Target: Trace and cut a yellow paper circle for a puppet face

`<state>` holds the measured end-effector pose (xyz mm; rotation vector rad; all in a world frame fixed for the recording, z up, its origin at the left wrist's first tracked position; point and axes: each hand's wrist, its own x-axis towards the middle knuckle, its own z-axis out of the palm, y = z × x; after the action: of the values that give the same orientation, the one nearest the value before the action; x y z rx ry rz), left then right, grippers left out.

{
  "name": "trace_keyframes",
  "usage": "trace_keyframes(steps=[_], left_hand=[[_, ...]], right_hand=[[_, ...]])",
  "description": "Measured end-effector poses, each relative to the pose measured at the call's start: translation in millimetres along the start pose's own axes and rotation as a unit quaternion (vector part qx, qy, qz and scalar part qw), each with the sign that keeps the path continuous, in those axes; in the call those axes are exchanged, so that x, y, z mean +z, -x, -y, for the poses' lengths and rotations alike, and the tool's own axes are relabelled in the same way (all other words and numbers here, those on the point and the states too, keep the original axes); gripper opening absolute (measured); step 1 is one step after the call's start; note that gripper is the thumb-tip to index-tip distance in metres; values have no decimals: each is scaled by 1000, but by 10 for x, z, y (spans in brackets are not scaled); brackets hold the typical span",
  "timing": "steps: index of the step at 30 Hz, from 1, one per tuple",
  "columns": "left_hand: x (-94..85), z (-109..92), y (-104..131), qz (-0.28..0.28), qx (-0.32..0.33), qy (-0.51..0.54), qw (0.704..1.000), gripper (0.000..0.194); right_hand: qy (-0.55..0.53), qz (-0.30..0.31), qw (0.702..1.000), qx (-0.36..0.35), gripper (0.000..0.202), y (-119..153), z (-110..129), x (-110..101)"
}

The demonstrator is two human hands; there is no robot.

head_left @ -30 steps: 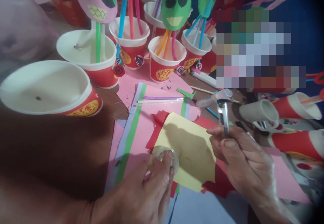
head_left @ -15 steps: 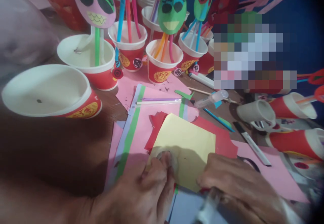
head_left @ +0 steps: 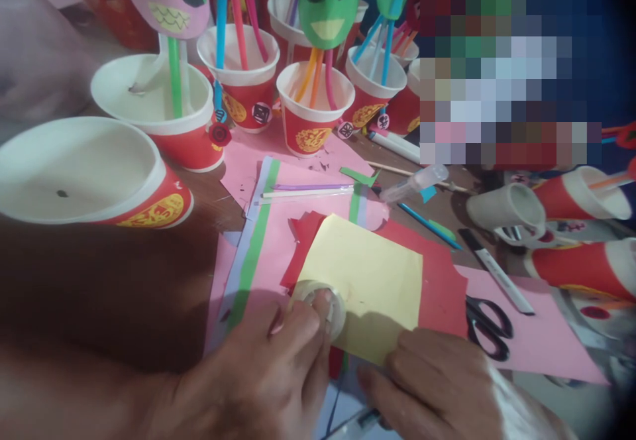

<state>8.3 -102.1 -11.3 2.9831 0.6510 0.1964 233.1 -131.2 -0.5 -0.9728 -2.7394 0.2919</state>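
My left hand (head_left: 263, 370) has its fingers pressed together on the ring (head_left: 338, 311), which sits at the near left of the yellow paper (head_left: 372, 274), over the red paper (head_left: 444, 287). My right hand (head_left: 442, 380) is curled at the near edge, a pen (head_left: 355, 424) just under it; I cannot tell whether I grip it. The pink face (head_left: 171, 2) and green face (head_left: 328, 6) look done, up on straws in cups; the yellow paper seems hardly begun, uncut, scissors (head_left: 491, 329) lying to the right
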Motion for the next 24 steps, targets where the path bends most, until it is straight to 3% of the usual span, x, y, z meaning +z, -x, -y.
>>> trace_keyframes(steps=[2, 5, 10, 16, 24], left_hand=[[-2, -12, -6, -1, -1, -13, 1000, 51], [2, -20, -11, 8, -22, -12, 1000, 55], [5, -10, -28, -14, -8, -17, 1000, 51], [3, -35, -44, -28, -22, -38, 999, 42], [7, 6, -54, -23, 10, -55, 998, 47]], right_hand=[[3, 9, 1000, -24, 12, -39, 32, 28], [9, -8, 1000, 1, 19, -89, 56, 58], [9, 18, 1000, -12, 17, -61, 44, 97], [-3, 35, 999, 26, 17, -18, 29, 175], [38, -5, 999, 4, 12, 3, 54, 163]])
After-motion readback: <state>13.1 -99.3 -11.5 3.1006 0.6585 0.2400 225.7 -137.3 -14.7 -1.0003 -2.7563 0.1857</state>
